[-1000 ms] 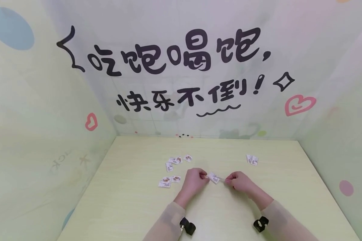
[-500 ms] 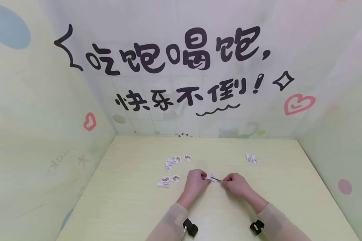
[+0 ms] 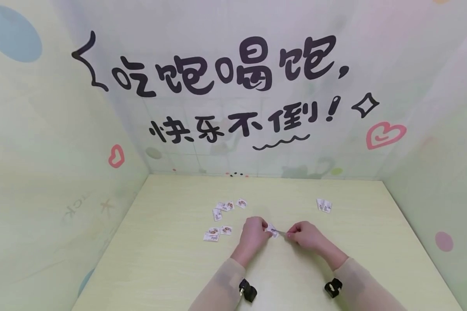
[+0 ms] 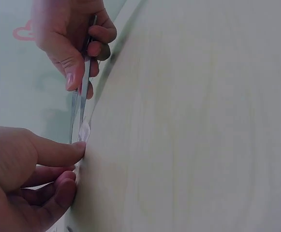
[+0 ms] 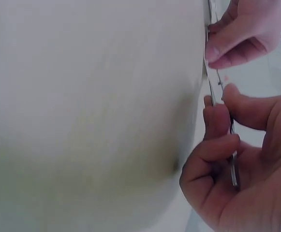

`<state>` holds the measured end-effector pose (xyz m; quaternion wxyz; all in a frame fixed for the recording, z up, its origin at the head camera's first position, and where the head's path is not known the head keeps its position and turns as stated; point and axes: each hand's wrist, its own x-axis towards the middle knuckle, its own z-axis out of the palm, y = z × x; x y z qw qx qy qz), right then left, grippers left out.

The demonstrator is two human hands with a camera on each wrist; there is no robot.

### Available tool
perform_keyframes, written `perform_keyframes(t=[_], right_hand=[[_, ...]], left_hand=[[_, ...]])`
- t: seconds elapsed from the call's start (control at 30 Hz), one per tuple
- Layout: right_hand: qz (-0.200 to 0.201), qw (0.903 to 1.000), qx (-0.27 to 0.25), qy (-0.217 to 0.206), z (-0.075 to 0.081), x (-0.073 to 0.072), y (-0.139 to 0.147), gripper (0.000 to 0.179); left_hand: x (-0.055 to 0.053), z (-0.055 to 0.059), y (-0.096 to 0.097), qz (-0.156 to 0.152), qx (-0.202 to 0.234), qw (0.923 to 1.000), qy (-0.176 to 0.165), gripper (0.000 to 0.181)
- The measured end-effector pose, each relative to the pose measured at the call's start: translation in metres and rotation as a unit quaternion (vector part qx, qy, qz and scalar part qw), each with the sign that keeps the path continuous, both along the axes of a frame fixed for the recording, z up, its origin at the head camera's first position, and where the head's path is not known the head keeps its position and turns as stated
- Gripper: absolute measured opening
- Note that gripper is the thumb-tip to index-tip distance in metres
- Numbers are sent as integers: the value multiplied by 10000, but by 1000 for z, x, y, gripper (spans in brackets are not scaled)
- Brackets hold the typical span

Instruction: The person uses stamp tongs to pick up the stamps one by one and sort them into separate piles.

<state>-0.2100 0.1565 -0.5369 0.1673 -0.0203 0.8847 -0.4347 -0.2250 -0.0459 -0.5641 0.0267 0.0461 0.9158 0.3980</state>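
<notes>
A small printed card [image 3: 271,227] is held at its left edge by the thumb and fingers of my left hand [image 3: 253,235], near the table's middle. Facing it from the right, my right hand [image 3: 307,235] grips metal tweezers [image 4: 85,84] between thumb and fingers. In the head view the tips overlap the card's face. The left wrist view shows the two tweezer arms apart, reaching down to a whitish edge of card [image 4: 84,130] beside the left thumb. In the right wrist view the tweezers' rear end [image 5: 235,179] lies along my right palm; the card is mostly hidden there.
Left of my left hand lie two groups of small picture cards: a back group [image 3: 228,206] and a front one [image 3: 215,231], some overlapping. Two more cards [image 3: 324,205] lie at the back right. Printed walls [image 3: 233,160] border the pale wooden table [image 3: 159,268].
My right hand has shifted slightly left, and the tweezer tips now reach further across the card. The left hand keeps its pinch, moving a little right. The other cards stay where they were.
</notes>
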Motion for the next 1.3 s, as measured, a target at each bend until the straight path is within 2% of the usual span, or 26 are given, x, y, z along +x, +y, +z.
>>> perform_keyframes(t=[0.2,0.33,0.63,0.97,1.3], right_hand=[[450,9990,-47,-63,-1,-9,6,9],[609,9981,-69,-59,-3,-12,9,8],[698,9974,-126,-98,-5,-13,9,8],[633,9977,258,3,-8,-13,5,10],[686,9974,215,-79,-6,-11,3,11]], left_hand=[[-5,3,-5,-191,31,9990,-407,19],[-5,3,-8,-355,92,9981,-503,21],[-4,4,-9,-435,169,9974,-551,24],[-4,3,-10,-489,140,9974,-512,22],[-4,2,-13,-474,277,9974,-469,22]])
